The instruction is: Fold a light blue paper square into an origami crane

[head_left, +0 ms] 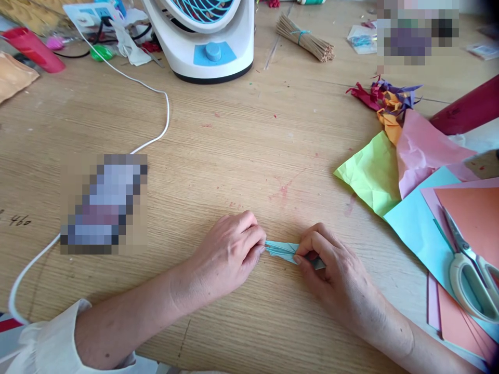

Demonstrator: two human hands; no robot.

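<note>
Between my two hands, just above the wooden table, is a small piece of light blue folded paper (283, 250) with several narrow pleats. My left hand (237, 248) pinches its left end, fingers closed, so that end is hidden. The fingers of my right hand (331, 262) are closed on the right end, with a bit of the paper showing under the fingertips. To the right lie a crumpled yellow-green sheet (372, 171), a pink sheet (424, 143) and a light blue sheet (413, 223).
Scissors (470, 259) rest on stacked coloured paper at the right. A white fan (218, 52) stands at the back, near a tied bundle of thin sticks (304, 39). Folded paper pieces (390, 101) lie back right. A blurred phone (105, 202) with a white cable (167, 111) is left.
</note>
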